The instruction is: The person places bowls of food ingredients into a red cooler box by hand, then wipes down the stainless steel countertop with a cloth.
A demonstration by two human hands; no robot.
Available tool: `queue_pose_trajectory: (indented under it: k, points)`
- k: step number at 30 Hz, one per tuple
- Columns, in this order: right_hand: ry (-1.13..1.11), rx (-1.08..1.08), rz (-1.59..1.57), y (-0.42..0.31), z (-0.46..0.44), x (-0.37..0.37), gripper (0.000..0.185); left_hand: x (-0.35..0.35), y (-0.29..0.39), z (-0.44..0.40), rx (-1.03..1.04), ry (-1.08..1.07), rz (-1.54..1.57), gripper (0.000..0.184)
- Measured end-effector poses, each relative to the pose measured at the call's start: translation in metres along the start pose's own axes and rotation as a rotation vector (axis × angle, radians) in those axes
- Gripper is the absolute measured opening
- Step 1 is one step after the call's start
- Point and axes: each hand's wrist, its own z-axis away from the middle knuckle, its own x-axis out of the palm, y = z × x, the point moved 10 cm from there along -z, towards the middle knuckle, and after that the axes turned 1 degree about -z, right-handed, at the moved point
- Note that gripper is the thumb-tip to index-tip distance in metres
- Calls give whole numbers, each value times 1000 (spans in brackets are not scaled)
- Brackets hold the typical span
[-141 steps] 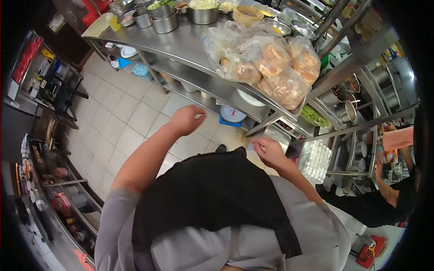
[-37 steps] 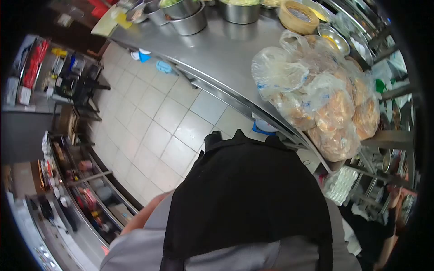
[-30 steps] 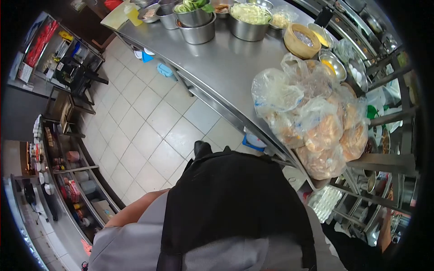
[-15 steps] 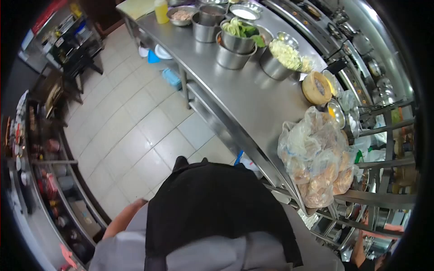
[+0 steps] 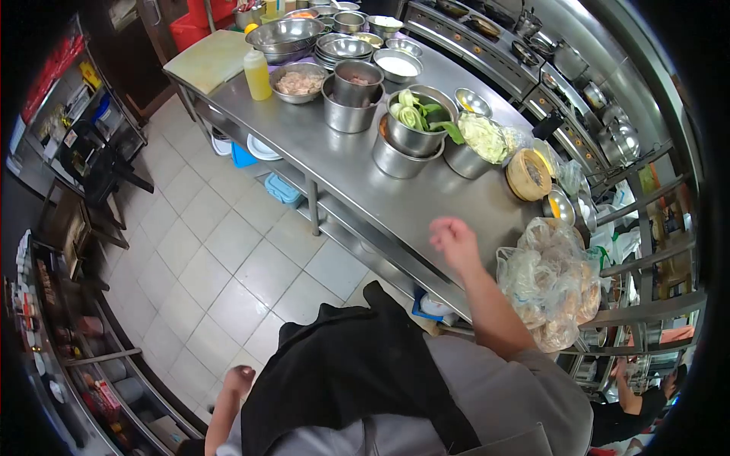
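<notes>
My right hand [image 5: 455,242] is over the front part of the steel table [image 5: 346,178], palm down, with its fingers loosely bent and apart and nothing in them. Bags of bread-like pieces [image 5: 551,285] lie to its right, at the table's near right corner. Beyond the hand stand steel pots, one with leafy greens [image 5: 414,118] and one with shredded cabbage [image 5: 483,138], and a round wooden container [image 5: 528,175]. My left hand [image 5: 239,380] hangs low at the left over the tiled floor, small in view, its fingers curled in and nothing visible in them.
A yellow squeeze bottle [image 5: 257,74], a bowl of pale meat [image 5: 298,82] and a cutting board [image 5: 207,61] are at the table's far left. Stoves [image 5: 494,53] line the back. Shelving [image 5: 114,372] and a black chair [image 5: 106,163] stand left. A co-worker [image 5: 635,406] is at the lower right.
My right hand has come into view over the table edge. My left hand shows more clearly at the lower left. The view has shifted, showing more of the table's far end and stoves.
</notes>
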Motion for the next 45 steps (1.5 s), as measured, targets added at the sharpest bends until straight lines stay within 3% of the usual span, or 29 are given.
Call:
queue_pose_trajectory:
  k: [1,3,4,7,11,14,19,27,31,32,34,36,38,42,45]
  points:
    - [67,11,-38,-11,-22,-3,28,-2,-7,-17,-69,-33,-4,35]
    - [177,8,-81,-33,-64,-9,43,-35,40,-39,123,89,33,38]
    - [220,-1,-85,-40,-82,-13,51,-48,60,-53,96,92,-15,40]
    - [245,109,-44,-59,-113,-9,58,-91,133,-73,118,113,21,41]
    - [67,188,-140,-42,-149,8,54,-133,209,-81,145,101,105,37]
    - [90,209,-170,-45,-148,10,51,-152,236,-95,149,70,217,36]
    - [86,187,-249,-45,-152,13,42,-195,352,-111,226,47,327,35]
    - [-127,105,-189,-55,-129,49,25,-182,525,-166,411,-316,691,50]
    - [461,-124,-163,-30,-137,-73,18,-183,551,-196,306,-310,739,49]
    - [598,-179,-222,-30,-135,-111,16,-187,557,-197,277,-283,729,34]
    - [869,-222,-13,-22,-135,-180,15,-192,565,-201,259,-271,657,35]
    - [876,91,-96,-22,-133,-192,17,-196,575,-201,277,-298,596,34]
    - [672,247,-82,13,-163,-202,25,-198,579,-206,320,-316,535,34]
    - [505,346,-250,42,-185,-197,40,-192,567,-215,274,-369,620,29]
    - [416,339,-227,47,-184,-196,35,-193,551,-218,226,-324,635,27]
